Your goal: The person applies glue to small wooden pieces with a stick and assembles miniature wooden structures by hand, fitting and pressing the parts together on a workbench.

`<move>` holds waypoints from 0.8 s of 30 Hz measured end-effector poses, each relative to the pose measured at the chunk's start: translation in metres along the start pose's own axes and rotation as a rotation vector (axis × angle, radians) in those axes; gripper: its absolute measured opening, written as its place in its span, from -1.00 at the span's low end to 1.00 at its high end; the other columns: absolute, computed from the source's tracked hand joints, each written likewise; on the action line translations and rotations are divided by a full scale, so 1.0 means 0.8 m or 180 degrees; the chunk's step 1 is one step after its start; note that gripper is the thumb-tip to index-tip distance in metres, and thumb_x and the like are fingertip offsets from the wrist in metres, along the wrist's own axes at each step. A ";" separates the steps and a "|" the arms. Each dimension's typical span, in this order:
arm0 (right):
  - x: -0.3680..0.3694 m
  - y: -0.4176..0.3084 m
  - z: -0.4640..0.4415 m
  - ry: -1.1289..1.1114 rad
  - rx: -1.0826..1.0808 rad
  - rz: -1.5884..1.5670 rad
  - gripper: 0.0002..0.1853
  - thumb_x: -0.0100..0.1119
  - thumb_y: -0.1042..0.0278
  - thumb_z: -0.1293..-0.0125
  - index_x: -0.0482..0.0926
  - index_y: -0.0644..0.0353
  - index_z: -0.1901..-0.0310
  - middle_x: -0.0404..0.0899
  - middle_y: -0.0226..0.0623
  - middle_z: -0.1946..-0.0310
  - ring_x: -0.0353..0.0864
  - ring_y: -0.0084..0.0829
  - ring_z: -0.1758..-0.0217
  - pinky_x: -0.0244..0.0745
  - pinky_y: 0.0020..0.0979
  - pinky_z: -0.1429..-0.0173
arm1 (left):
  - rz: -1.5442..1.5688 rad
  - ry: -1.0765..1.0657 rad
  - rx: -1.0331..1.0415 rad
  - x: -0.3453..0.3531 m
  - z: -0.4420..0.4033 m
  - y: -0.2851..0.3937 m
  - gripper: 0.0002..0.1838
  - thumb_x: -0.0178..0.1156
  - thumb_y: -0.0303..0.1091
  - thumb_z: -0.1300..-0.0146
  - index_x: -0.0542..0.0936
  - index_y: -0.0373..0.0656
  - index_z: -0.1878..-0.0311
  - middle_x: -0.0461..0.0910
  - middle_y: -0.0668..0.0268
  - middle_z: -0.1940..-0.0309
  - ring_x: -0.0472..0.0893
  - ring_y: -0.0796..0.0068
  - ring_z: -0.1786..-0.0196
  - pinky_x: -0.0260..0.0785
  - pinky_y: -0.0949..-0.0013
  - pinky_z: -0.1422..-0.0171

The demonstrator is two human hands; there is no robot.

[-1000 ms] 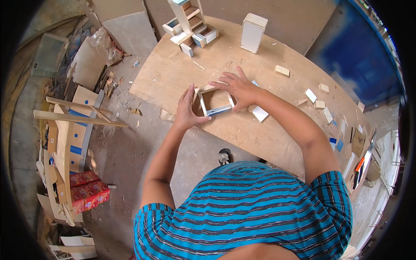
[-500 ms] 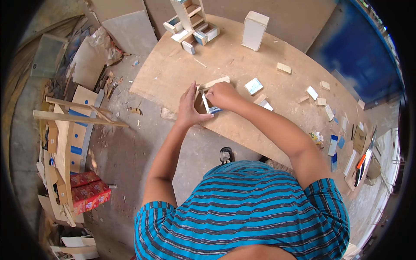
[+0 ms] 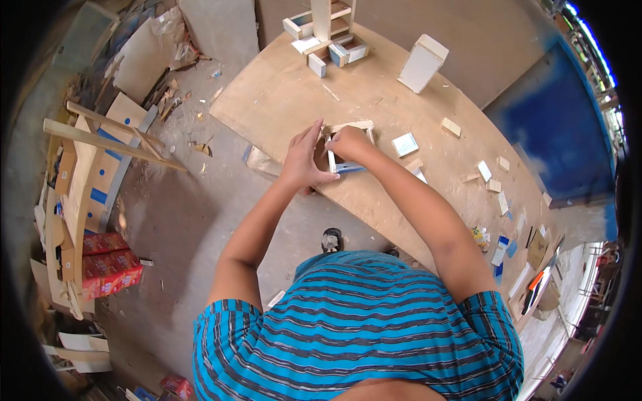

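Observation:
A small open wooden frame (image 3: 352, 167) lies near the front edge of the table, its near side partly blue. Spread from its far left corner to its near side, my left hand (image 3: 304, 159) grips its left end between fingers and thumb. A thin upright divider (image 3: 331, 159) stands inside the frame, beside my left palm. My right hand (image 3: 352, 144) is closed in a pinch over the frame, fingertips at the top of the divider. Whatever sits between those fingertips is too small to make out.
On the wooden table (image 3: 267, 93) stand a drawered wooden piece (image 3: 322, 27) and a pale upright box (image 3: 423, 63). Small wood blocks (image 3: 451, 127) and a white-topped block (image 3: 404, 144) lie to the right. An orange-handled tool (image 3: 536, 281) lies farther right. Red cartons (image 3: 110, 267) sit at left.
The view has shifted, so the table and shelves appear displaced. Both hands stay on the frame, my right fingers now closer to the divider's far end.

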State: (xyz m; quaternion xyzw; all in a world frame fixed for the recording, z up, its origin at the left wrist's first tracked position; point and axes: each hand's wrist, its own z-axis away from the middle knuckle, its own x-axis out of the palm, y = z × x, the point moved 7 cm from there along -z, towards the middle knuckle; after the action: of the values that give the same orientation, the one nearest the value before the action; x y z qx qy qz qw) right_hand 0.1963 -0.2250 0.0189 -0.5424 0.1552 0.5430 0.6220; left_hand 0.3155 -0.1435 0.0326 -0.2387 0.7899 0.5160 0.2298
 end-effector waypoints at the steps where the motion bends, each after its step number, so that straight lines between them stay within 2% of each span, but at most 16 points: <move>1: 0.002 0.001 -0.001 0.0018 -0.0001 -0.0001 -0.61 0.30 0.01 -0.14 0.70 0.23 0.54 0.59 -0.07 0.64 0.57 -0.19 0.56 0.50 -0.21 0.30 | 0.0024 0.0017 0.0030 0.000 0.000 0.000 0.42 0.65 -0.08 0.47 0.08 -0.18 -0.57 0.38 -0.01 -0.37 0.37 -0.07 -0.37 0.15 0.06 -0.49; 5: 0.001 0.003 0.001 0.0054 -0.0051 -0.0128 -0.64 0.32 0.04 -0.13 0.71 0.22 0.52 0.59 -0.10 0.65 0.56 -0.21 0.57 0.50 -0.23 0.31 | -0.0042 -0.0010 0.0037 0.002 0.000 -0.001 0.43 0.64 -0.07 0.46 0.07 -0.17 -0.57 0.39 -0.01 -0.36 0.37 -0.07 -0.37 0.16 0.06 -0.48; 8: -0.009 -0.009 0.014 -0.0292 0.0131 0.0062 -0.62 0.33 0.01 -0.16 0.77 0.24 0.31 0.71 0.09 0.23 0.73 -0.02 0.13 0.61 -0.15 0.00 | -0.0048 -0.0014 0.0035 0.001 0.000 -0.001 0.42 0.64 -0.06 0.46 0.07 -0.16 -0.58 0.40 0.00 -0.35 0.37 -0.07 -0.37 0.16 0.06 -0.49; 11: -0.036 -0.019 0.033 0.0141 -0.0184 0.0002 -0.67 0.32 0.09 -0.16 0.76 0.25 0.37 0.72 0.05 0.30 0.73 0.01 0.22 0.61 -0.12 0.05 | -0.0066 -0.0018 0.0008 0.001 0.000 -0.001 0.42 0.64 -0.07 0.45 0.07 -0.15 -0.57 0.41 0.00 -0.34 0.37 -0.07 -0.38 0.16 0.06 -0.49; 14: -0.075 -0.044 0.046 0.0798 -0.0778 0.0297 -0.81 0.27 0.30 -0.16 0.77 0.22 0.31 0.72 -0.03 0.25 0.70 -0.03 0.13 0.59 -0.14 0.00 | -0.0067 -0.0008 0.0014 -0.004 0.000 0.003 0.42 0.65 -0.08 0.47 0.09 -0.19 -0.56 0.41 0.00 -0.34 0.37 -0.07 -0.39 0.17 0.06 -0.49; 17: -0.103 -0.045 0.043 0.1697 -0.1461 0.0747 -0.76 0.17 0.50 -0.13 0.77 0.14 0.19 0.70 -0.08 0.14 0.65 -0.09 -0.03 0.55 -0.18 -0.09 | -0.0042 -0.0038 -0.0014 -0.005 -0.003 0.004 0.43 0.67 -0.10 0.52 0.12 -0.27 -0.54 0.40 -0.01 -0.36 0.37 -0.05 -0.39 0.20 0.10 -0.49; 18: -0.105 -0.035 0.028 0.1470 -0.1316 0.0790 -0.63 0.10 0.60 -0.12 0.75 0.06 0.09 0.66 -0.13 0.03 0.58 -0.11 -0.15 0.50 -0.21 -0.19 | -0.0012 -0.0047 -0.0029 -0.005 -0.003 0.005 0.42 0.67 -0.11 0.52 0.13 -0.28 -0.54 0.40 -0.02 -0.36 0.37 -0.04 -0.39 0.20 0.10 -0.49; 24: -0.099 0.022 -0.031 0.0719 -0.1589 0.0672 -0.62 0.13 0.57 -0.16 0.73 0.09 0.00 0.66 -0.15 -0.06 0.59 -0.07 -0.15 0.49 -0.16 -0.23 | -0.0090 -0.0030 0.0043 -0.003 -0.004 0.008 0.42 0.67 -0.12 0.51 0.13 -0.30 -0.53 0.40 -0.01 -0.37 0.36 -0.01 -0.42 0.19 0.13 -0.51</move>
State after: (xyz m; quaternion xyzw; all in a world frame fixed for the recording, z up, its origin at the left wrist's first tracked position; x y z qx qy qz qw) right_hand 0.1629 -0.2892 0.0630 -0.7166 0.1406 0.5623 0.3881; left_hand 0.3128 -0.1435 0.0399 -0.2459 0.7888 0.5085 0.2425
